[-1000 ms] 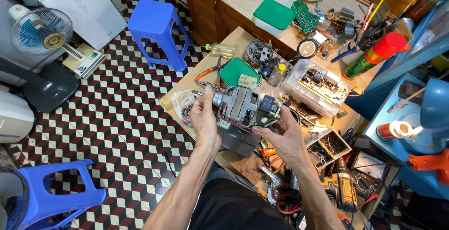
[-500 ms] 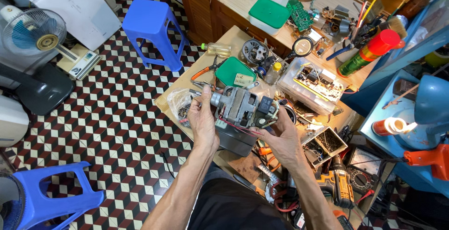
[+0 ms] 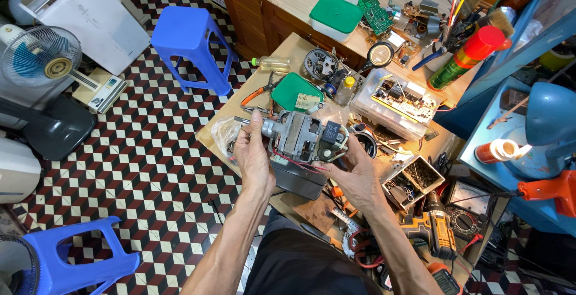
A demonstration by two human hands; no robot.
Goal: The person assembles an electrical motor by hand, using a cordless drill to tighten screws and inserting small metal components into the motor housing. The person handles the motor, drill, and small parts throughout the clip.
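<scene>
Holding the fan motor [image 3: 306, 139] up over the low wooden table [image 3: 287, 52], both hands clasp it: left hand [image 3: 252, 154] at its 9 o'clock by the shaft end, right hand [image 3: 358, 175] under its 4 o'clock, likely to keep the winding side facing up for inspection. Right-hand fingers sit behind the housing, hidden; thin red leads blur into the dark box [image 3: 300, 181] beneath.
</scene>
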